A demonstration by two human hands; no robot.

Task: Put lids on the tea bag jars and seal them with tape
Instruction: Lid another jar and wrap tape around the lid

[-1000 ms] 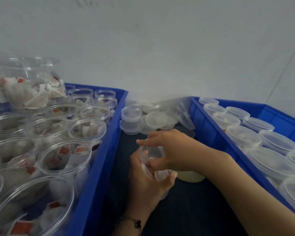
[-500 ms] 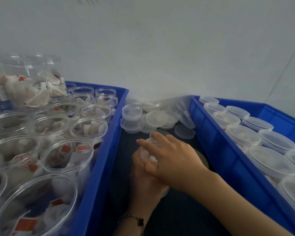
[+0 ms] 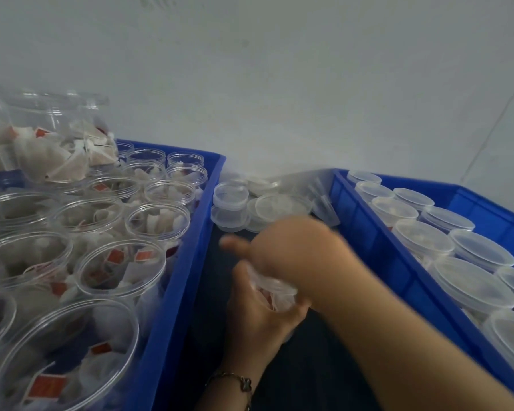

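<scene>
Tea bag jar (image 3: 272, 292), small, clear and round, sits upright on the dark mat (image 3: 309, 366) between the two blue crates, wrapped in the left hand (image 3: 258, 315), whose fingers and thumb curl round its wall from below and behind. A thin bracelet (image 3: 235, 381) circles that wrist. The right hand (image 3: 294, 250) comes in from the lower right, forearm slanting across the mat, and lies over the jar's mouth, palm down, thumb stuck out to the left; it is blurred, and whether it grips a lid under the palm cannot be told. White sachets with red tags show through the jar's wall.

The left crate (image 3: 190, 262) is glossy blue plastic, packed with open, thin-walled transparent jars (image 3: 158, 221) holding crumpled white tea bags with red-orange labels. A larger clear tub (image 3: 51, 143) of pyramid tea bags leans over its far end. The right crate (image 3: 368, 241) holds rows of jars capped with frosted, translucent round lids (image 3: 422, 241). Loose lids (image 3: 273, 209), shallow and ribbed at the rim, are heaped against the pale wall (image 3: 279, 84) beyond the mat.

Compared with half a second ago, the right hand has swung further over the jar so that its back now hides the mouth, and the fingers that were then spread toward the left now point away; the left hand's hold on the jar is unchanged
</scene>
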